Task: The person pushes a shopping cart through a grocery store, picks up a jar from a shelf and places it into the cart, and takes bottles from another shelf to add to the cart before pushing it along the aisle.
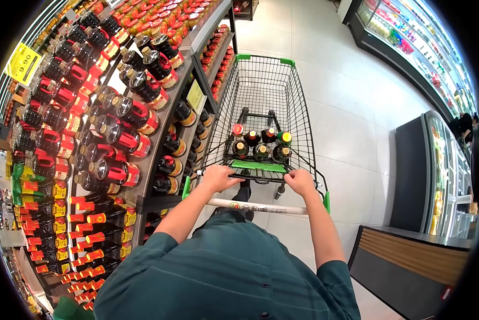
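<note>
A black wire shopping cart (261,85) with green corners stands in front of me. Several dark bottles (261,151) with red, yellow, green and dark caps stand upright in its near end, behind a green flap (258,166). My left hand (218,178) is at the left of the cart's near edge, fingers together and pointing inward; what they grip, if anything, is hard to make out. At the right of the same edge, my right hand (299,182) is closed on the cart's rim. The white handle bar (255,207) runs below both hands, under my forearms.
Shelves (167,114) of dark sauce bottles and red-lidded jars (167,16) line the left side, close to the cart. A yellow price sign (23,63) hangs there. Along the right are glass-fronted coolers (436,176) and a wood-slatted counter (410,256), beyond the tiled floor (341,144).
</note>
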Available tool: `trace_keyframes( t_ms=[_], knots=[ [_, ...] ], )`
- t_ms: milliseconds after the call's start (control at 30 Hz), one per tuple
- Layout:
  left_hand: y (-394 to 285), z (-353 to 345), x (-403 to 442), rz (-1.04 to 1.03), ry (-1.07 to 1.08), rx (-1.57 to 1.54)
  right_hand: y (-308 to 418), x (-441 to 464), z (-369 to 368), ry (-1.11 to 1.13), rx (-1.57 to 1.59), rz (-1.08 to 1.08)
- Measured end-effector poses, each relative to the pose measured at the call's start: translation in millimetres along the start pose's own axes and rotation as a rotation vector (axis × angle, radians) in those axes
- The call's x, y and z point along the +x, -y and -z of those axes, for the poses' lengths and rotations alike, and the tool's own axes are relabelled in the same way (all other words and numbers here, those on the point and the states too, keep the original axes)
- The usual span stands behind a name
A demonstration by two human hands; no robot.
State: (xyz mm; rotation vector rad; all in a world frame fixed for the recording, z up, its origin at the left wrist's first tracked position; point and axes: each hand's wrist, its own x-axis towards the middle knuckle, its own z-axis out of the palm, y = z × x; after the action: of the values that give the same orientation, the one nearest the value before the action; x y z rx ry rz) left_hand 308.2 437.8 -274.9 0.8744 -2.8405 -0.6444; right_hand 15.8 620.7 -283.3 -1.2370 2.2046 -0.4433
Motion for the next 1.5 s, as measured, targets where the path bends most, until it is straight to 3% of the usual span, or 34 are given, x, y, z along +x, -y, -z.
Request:
trace_keyframes(
  t_ms=[367,767,1000,1233,1500],
  knots=[
    [25.4,5.6,96.7,-0.004,0.03,0.031,-19.3,92.8,18.4,-0.015,-0.059,0.064],
    [61.7,2.9,189.0,-0.001,0.104,0.028,-44.9,176.8,20.3,-0.358,-0.066,0.13],
    [68.0,-5.6,240.1,-0.019,0.055,0.017,-65.8,227.2,35.0,-0.383,-0.075,0.115],
    [68.2,-5.4,304.5,0.068,0.236,0.066,-81.1,285.1,64.3,-0.341,-0.066,0.141],
    [64.5,-10.9,382.2,0.09,0.21,0.078,-105.8,358.5,104.6,-0.389,-0.114,0.192]
  ],
)
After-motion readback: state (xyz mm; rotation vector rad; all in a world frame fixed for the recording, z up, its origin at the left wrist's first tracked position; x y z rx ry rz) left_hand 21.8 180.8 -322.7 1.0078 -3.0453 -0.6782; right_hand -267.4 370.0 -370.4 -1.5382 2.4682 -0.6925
